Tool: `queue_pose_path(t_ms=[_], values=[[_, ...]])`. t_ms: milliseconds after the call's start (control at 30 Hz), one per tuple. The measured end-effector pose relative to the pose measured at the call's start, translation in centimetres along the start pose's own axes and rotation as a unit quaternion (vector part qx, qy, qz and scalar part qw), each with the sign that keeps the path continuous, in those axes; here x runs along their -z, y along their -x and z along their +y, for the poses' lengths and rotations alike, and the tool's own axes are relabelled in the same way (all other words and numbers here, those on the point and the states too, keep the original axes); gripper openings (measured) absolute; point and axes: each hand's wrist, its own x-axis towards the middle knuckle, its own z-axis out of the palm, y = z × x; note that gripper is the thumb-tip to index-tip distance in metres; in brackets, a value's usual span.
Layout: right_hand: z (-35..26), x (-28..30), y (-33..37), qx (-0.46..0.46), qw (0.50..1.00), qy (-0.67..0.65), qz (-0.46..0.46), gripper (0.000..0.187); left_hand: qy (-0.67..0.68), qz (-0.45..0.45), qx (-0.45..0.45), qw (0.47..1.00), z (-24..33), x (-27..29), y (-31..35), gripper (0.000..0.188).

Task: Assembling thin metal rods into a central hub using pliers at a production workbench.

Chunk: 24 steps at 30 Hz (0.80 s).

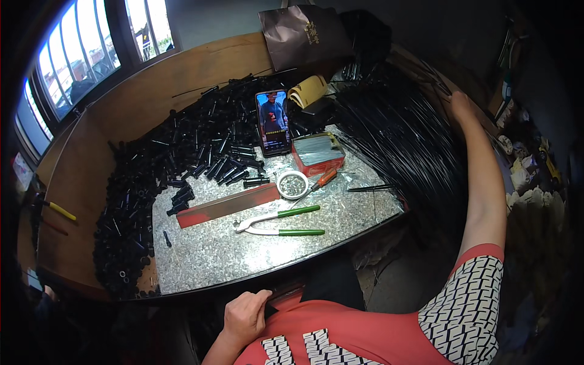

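Note:
My left hand [245,313] is curled closed in front of my body, below the near edge of the speckled stone slab [207,261]. Whatever its fingers hold, if anything, is hidden. At the far right my right arm stretches out, and my right hand [460,104] closes around the ends of thin dark rods [435,79] along the wooden side. To its left lies a large heap of long black rods [395,128]. Pincers with green handles [298,232] rest on the slab, jaws to the left, touched by neither hand.
A red bar [228,205], a white bowl of small metal bits [292,186], an orange-handled screwdriver [324,178] and a red box [319,161] sit on the slab. A lit phone [273,121] stands behind. Short black parts [182,143] are heaped left, inside a wooden rim [73,201].

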Motion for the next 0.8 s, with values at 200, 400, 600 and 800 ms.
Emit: queue_pose_path(t_ms=[200, 400, 600, 800], values=[[0.6, -1.4, -1.3, -0.022, 0.997, -0.056, 0.041, 0.027, 0.001, 0.009, -0.007, 1.000, 0.1, -0.1, 0.1, 0.019], [-0.3, -0.8, -1.8, 0.025, 0.995, -0.088, 0.044, 0.031, -0.004, 0.004, 0.003, 1.000, 0.2, 0.0, 0.4, 0.017], [0.5, 0.4, -3.9, -0.082, 0.988, -0.119, 0.058, 0.040, -0.001, 0.006, -0.001, 1.000, 0.3, 0.0, 0.3, 0.016], [-4.5, 5.9, -1.1, -0.087, 0.745, -0.659, -0.059, 0.027, -0.017, 0.010, -0.004, 1.000, 0.0, 0.0, 0.5, 0.013]])
